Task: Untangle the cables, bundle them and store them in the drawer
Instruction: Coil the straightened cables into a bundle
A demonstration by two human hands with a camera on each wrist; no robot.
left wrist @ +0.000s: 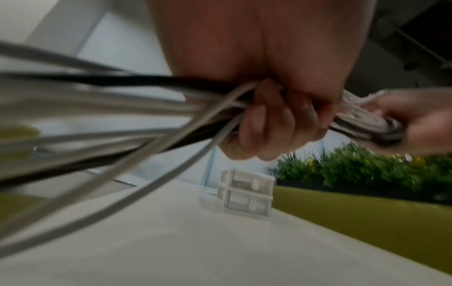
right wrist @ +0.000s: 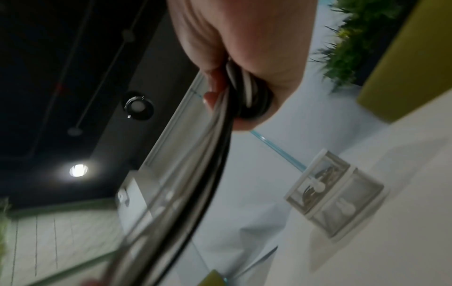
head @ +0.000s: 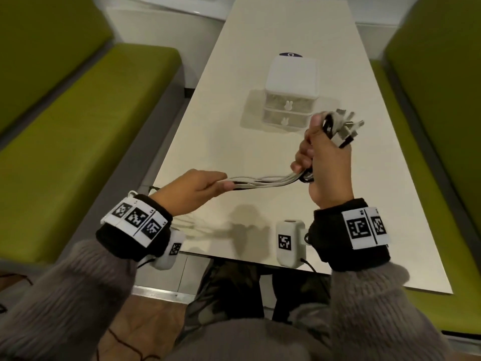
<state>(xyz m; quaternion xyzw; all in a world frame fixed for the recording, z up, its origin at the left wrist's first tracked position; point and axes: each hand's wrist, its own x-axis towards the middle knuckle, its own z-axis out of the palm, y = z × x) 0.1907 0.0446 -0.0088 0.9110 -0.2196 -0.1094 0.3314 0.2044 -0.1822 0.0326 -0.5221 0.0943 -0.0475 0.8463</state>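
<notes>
A bundle of white and black cables (head: 263, 181) is held in the air above the near end of the pale bench (head: 234, 142) — the right hand (head: 326, 162) is closed on the gathered coil and plugs, the left hand (head: 197, 187) on the loose strands. The strands are best kept taut and fed evenly onto the coil. The small white two-drawer plastic box (head: 290, 95) stands at mid-bench, both drawers shut. The cable count cannot be made out — the wrist views are blurred.
</notes>
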